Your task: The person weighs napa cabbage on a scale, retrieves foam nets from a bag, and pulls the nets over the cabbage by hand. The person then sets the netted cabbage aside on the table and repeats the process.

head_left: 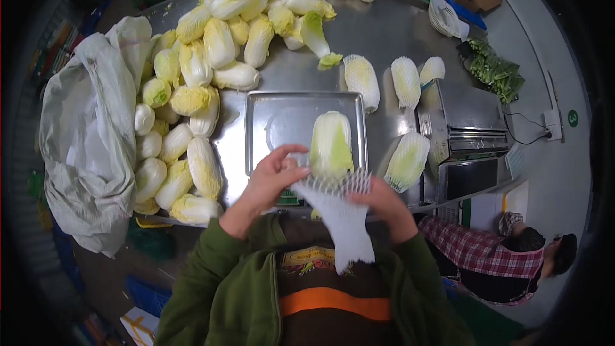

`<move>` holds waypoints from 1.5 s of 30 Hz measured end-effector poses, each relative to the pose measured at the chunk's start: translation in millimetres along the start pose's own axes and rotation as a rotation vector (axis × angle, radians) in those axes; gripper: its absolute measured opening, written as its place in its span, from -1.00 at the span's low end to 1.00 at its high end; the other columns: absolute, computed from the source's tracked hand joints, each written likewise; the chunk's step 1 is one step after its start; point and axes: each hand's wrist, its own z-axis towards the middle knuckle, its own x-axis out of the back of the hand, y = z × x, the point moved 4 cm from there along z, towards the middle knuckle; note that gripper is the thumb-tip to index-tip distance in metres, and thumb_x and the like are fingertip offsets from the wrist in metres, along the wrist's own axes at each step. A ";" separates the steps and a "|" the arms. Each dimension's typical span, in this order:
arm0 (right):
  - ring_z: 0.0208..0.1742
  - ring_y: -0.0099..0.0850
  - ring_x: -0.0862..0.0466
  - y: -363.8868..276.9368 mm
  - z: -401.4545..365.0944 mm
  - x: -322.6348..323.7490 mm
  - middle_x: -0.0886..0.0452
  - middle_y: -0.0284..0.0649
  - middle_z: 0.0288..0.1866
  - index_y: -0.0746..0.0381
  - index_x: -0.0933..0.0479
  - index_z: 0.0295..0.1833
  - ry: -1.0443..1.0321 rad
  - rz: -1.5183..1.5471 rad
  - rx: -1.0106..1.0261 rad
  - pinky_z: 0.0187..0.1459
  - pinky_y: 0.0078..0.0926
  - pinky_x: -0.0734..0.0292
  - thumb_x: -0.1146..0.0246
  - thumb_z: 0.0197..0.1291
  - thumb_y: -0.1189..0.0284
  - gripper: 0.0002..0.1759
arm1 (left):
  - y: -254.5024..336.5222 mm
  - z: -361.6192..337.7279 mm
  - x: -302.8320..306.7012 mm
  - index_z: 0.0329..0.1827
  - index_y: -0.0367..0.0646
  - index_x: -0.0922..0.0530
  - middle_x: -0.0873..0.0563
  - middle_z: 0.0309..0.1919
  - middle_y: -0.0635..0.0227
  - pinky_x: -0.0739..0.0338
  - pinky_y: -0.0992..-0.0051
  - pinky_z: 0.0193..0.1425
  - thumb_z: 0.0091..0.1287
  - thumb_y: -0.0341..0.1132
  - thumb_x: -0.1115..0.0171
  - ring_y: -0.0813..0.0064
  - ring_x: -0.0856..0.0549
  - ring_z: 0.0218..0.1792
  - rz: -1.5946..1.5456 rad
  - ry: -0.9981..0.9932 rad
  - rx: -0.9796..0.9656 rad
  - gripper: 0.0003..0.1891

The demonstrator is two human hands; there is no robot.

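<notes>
A napa cabbage (pixel 330 144) lies in the metal tray (pixel 248 134), its lower end at the mouth of a white foam net sleeve (pixel 346 224). The rest of the sleeve hangs down toward my body. My left hand (pixel 272 179) grips the sleeve's edge on one side, thumb and fingers close to the cabbage. On the other side my right hand (pixel 382 204) holds the stretched net, slightly blurred. Just right of the tray is a cabbage in a net sleeve (pixel 408 161), with another netted cabbage (pixel 362 83) beyond the tray's far corner.
Bare cabbages (pixel 192 64) are heaped along the left and far side of the steel table (pixel 378 25). A big white sack (pixel 86 134) bulges at the left. At right stands a metal machine (pixel 471 118). A person in a plaid top (pixel 487 247) is at lower right.
</notes>
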 end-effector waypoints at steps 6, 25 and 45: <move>-0.24 -0.38 -0.70 -83.5 86.6 48.6 -0.70 -0.10 -0.30 0.33 -0.57 -0.07 0.642 -0.560 0.400 -0.16 -0.46 -0.57 -0.33 0.13 0.33 -0.67 | 8.2 78.0 20.9 -0.14 -0.29 -0.61 -0.69 -0.43 0.41 -0.38 0.67 -0.55 0.17 -0.22 -0.44 0.69 -0.59 -0.54 0.166 -0.116 0.306 -0.66; -0.34 -0.58 -0.60 -49.3 148.6 39.7 -0.66 -0.31 -0.30 0.33 -0.61 -0.16 0.287 0.349 0.116 -0.32 -0.61 -0.46 -0.30 0.25 0.30 -0.73 | 2.6 129.7 10.2 -0.29 -0.27 -0.61 -0.62 -0.51 0.47 -0.33 0.66 -0.54 0.34 -0.17 -0.27 0.75 -0.46 -0.60 0.071 0.301 0.102 -0.71; -0.23 -0.41 -0.64 58.9 127.9 22.7 -0.62 -0.16 -0.19 0.37 -0.45 0.13 0.608 0.500 -0.015 -0.25 -0.49 -0.54 -0.18 0.32 0.34 -0.62 | -103.7 94.3 1.8 -0.06 -0.27 -0.53 -0.68 -0.23 0.11 -0.66 0.35 -0.36 0.45 -0.36 0.02 0.31 -0.70 -0.36 -0.835 0.575 0.367 -0.80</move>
